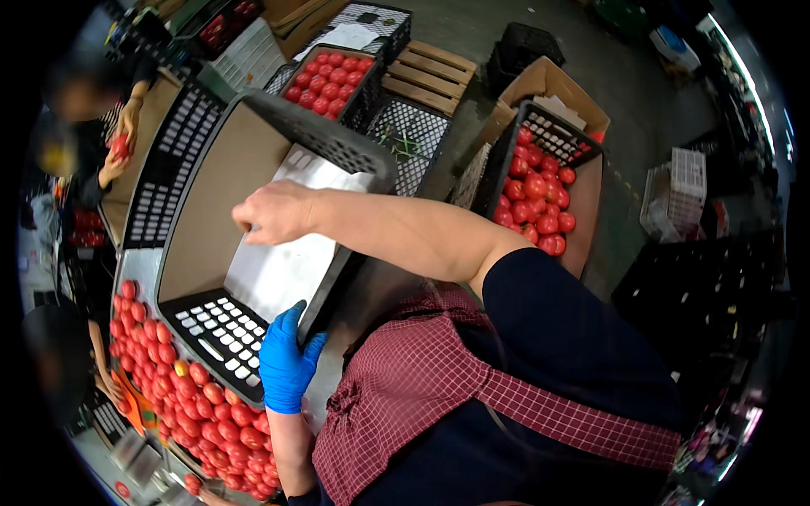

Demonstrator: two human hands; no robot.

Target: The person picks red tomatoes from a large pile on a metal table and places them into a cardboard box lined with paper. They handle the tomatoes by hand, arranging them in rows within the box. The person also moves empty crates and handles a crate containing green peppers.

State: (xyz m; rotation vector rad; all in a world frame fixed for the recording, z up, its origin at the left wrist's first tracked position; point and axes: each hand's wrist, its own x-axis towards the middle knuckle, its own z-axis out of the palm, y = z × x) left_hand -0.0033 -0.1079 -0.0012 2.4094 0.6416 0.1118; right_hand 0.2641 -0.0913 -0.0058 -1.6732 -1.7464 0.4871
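Observation:
A black plastic crate (218,338) stands tilted before me, with brown cardboard (212,183) along one inner side and a white paper sheet (278,272) inside. My left hand (292,360), in a blue glove, grips the crate's near edge, fingers over the rim and thumb outside. Above the paper, my bare right hand (275,212) has its fingers curled in; a small grey-blue bit shows at them, and whether they hold anything is unclear. Many red tomatoes (215,430) are heaped on the metal table (142,265) beside the crate.
Behind the crate stands a box of tomatoes (329,82) near a wooden pallet (430,76). Another black crate of tomatoes (538,196) sits to the right in cardboard. Across the table, a person's hands (123,139) hold a tomato; another co-worker's hand (111,386) is near the heap.

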